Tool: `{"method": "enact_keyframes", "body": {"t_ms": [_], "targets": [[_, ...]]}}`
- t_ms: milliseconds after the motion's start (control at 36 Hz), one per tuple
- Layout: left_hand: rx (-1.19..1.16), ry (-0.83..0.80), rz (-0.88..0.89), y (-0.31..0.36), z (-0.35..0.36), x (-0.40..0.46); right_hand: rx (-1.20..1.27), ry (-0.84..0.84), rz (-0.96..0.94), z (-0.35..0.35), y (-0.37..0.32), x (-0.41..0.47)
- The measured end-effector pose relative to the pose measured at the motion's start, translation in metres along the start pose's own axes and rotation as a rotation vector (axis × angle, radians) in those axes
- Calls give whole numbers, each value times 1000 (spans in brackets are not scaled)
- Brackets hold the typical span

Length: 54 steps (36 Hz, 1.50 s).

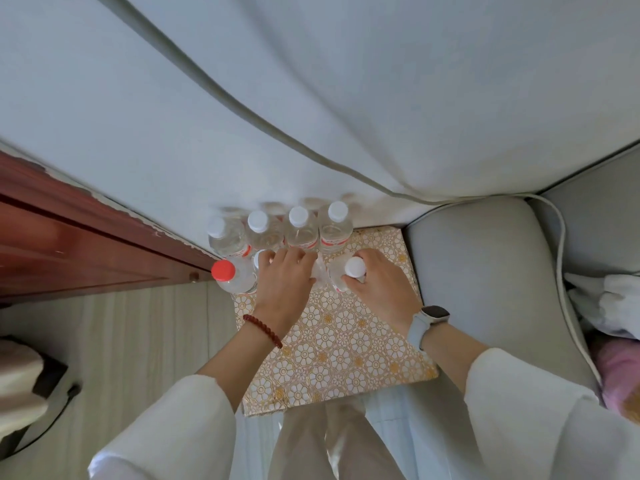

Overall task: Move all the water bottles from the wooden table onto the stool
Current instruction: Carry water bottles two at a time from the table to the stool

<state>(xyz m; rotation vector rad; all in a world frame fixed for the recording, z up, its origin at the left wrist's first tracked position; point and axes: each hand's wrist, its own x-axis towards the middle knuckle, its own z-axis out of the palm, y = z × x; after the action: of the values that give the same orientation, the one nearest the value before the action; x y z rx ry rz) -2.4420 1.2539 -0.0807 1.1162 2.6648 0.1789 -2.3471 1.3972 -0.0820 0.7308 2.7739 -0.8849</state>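
Both hands are over the stool [332, 341], a seat covered in gold-and-white flowered fabric, setting bottles into a second row. The left hand [282, 280] lies curled over the top of a bottle [259, 263], of which only a sliver of white cap and clear shoulder shows; it seems to grip it, though the fingers hide the hold. The right hand [375, 287] is closed round the neck of a white-capped bottle [355, 267], fingers wrapped just under the cap.

Behind them, four bottles stand upright in a row along the stool's far edge, against the pale curtain [311, 116]: clear plastic, white caps, red-and-white labels, seemingly full. A red-capped bottle [223, 270] stands at the left end of the near row, at the stool's left edge.

To do this step well, I would lower each bottle straight down until its base sits flat on the fabric, then let go without a sideways tug. The cover looks soft, so a bottle set down tilted could topple and knock its neighbours. Keeping the new ones close to the back row without pushing it leaves room nearer the person. The red-capped one sits so near the edge that the left hand should avoid brushing it.

The wooden bench is not clearly in view, so how many bottles remain I cannot tell.
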Motion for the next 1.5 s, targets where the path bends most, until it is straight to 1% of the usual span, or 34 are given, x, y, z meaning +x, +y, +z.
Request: {"method": "enact_keyframes", "body": {"t_ms": [222, 389, 500, 583, 639, 694, 778, 833, 889, 1000, 1083, 1139, 1222, 1361, 1500], "targets": [[-29, 37, -24, -2, -4, 17, 51, 70, 0, 1, -12, 24], [-35, 77, 5, -4, -1, 13, 54, 48, -4, 2, -11, 28], [-43, 121, 8, -1, 4, 13, 81, 31, 31, 1, -13, 27], [-7, 72, -11, 0, 3, 12, 110, 2, 46, 0, -14, 26], [3, 29, -56, 1, 2, 10, 147, -40, 53, -2, -14, 22], [-11, 27, -101, 4, -1, 5, 200, -79, 66, -7, -15, 16], [-114, 105, -143, 11, -12, -9, 251, -67, 74, -17, -19, 3], [-218, 195, -193, 14, -22, -26, 230, -33, 56, -24, -27, -7], [-316, 284, -282, 14, -31, -48, 188, -25, 22, -31, -40, -19], [-449, 328, -482, 2, -47, -99, 173, -138, -123, -36, -81, -44], [-410, 304, -541, -14, -58, -146, 131, -246, -253, -29, -121, -68], [-381, 306, -599, -28, -67, -183, 119, -285, -325, -16, -151, -89], [-332, 375, -716, -50, -82, -253, 110, -364, -424, 13, -200, -130], [-286, 551, -919, -73, -97, -419, 123, -503, -612, 71, -286, -240], [-216, 667, -1180, -63, -83, -624, 120, -693, -812, 133, -361, -393]]}}
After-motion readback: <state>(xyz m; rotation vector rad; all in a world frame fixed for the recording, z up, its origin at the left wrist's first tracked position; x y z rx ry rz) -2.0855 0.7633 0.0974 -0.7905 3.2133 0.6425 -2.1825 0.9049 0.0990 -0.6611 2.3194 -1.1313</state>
